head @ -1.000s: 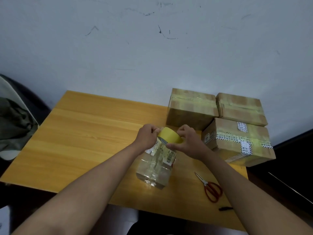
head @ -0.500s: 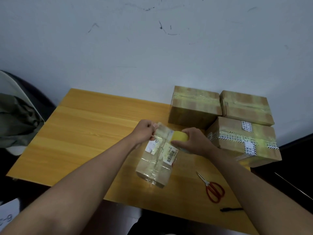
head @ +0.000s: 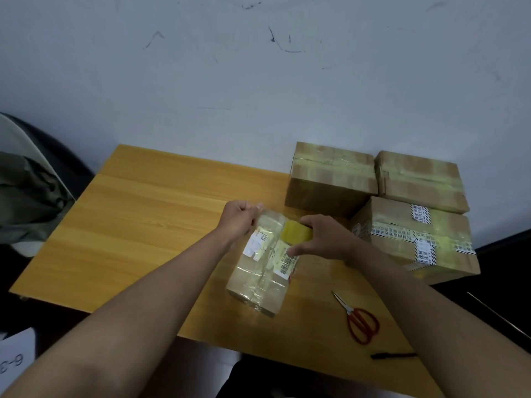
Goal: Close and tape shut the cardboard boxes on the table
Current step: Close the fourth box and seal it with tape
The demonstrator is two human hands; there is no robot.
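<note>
Two hands work over the small tape-wrapped cardboard box (head: 263,268) on the wooden surface (head: 143,225): left hand (head: 240,219) pinches the clear tape end (head: 268,216) at its far end, right hand (head: 324,238) grasps the yellow tape roll (head: 296,235) just beside it. The box's long axis runs toward the person. Barcode label (head: 286,265) unreadable.

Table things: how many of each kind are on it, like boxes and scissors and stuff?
Cardboard boxes: 4, one under the hands and three at the far right
Tape rolls: 1, yellow, held in the right hand
Scissors: 1, red handles
Pens: 1, black
Total: 7
</note>
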